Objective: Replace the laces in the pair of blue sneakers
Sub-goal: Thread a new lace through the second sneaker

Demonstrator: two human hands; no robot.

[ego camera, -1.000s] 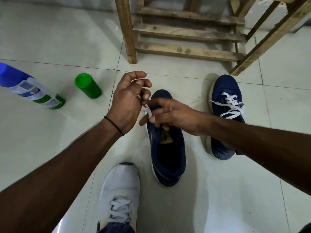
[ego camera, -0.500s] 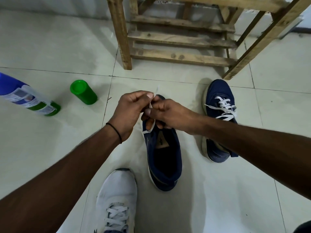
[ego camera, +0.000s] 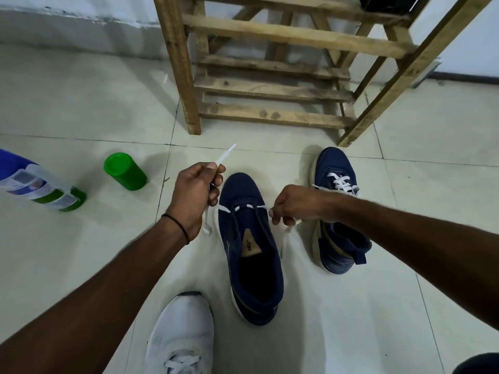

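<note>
Spanning the front eyelets of the nearer blue sneaker, a white lace is gripped by the curled fingers of the left hand and of the right hand.

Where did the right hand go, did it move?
Yes. The right hand moved right, off the front of the middle blue sneaker, toward the laced blue sneaker, pinching the white lace.

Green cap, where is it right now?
In the head view, the green cap sits on the floor on the left, between the spray bottle and the left hand.
</note>
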